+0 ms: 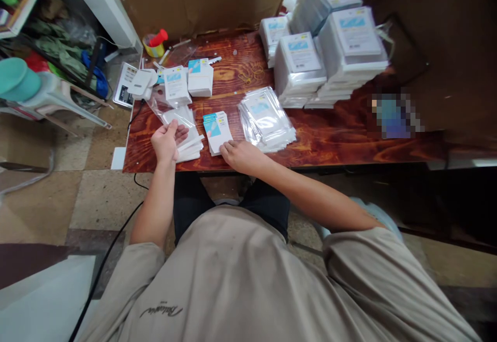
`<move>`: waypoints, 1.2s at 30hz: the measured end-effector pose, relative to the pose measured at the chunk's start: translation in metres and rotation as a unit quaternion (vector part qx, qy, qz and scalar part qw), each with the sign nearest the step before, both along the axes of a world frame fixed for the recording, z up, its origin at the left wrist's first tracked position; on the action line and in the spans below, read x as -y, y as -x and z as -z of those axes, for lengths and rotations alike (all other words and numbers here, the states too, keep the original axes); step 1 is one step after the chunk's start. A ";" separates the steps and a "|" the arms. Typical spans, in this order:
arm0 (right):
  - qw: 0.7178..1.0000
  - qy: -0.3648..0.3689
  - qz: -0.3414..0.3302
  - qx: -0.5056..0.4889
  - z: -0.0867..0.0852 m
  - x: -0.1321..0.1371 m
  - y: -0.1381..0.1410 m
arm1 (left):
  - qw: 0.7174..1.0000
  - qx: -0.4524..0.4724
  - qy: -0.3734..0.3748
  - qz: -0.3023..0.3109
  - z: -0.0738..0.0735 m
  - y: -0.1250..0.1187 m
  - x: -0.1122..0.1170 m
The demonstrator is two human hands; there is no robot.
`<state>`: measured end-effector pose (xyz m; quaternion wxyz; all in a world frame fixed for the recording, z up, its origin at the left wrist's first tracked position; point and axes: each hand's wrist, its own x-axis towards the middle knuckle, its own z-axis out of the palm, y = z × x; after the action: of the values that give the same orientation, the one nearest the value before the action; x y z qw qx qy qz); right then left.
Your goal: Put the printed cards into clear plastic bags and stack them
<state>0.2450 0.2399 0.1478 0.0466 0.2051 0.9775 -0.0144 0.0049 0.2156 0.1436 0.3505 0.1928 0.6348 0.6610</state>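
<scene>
My left hand [166, 140] is raised over the near left of the wooden table [330, 135], fingers pinched on a clear plastic sleeve [176, 117] that lies above a small stack of white strips [190, 148]. My right hand [238, 154] rests on the table edge, fingertips curled against the lower corner of a stack of white cards with blue labels [217, 131]. To the right of that stack lies a fanned pile of clear sleeves [266, 119].
Two short card stacks [188, 80] and a white device [142, 83] sit at the back left by a yellow tape roll [154, 46]. Tall bundles of packed cards [330, 47] fill the back right. Cardboard stands behind. A black cable [108, 259] runs on the floor.
</scene>
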 end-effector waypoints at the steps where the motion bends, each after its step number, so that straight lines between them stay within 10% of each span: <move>1: 1.000 -0.005 0.004 -0.006 0.002 0.002 -0.002 | 1.000 0.017 -0.006 -0.004 0.001 -0.002 0.000; 18: 0.989 -0.007 0.015 -0.146 0.027 0.015 -0.023 | 0.993 0.109 -0.049 0.023 0.001 -0.012 0.014; 36: 0.996 0.092 0.014 -0.002 -0.015 -0.029 -0.011 | 0.992 0.119 -0.037 0.013 -0.005 -0.004 0.022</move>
<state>0.2562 0.2689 0.1628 0.0629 0.2138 0.9692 -0.1052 0.0084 0.1936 0.1482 0.4246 0.1339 0.5608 0.6980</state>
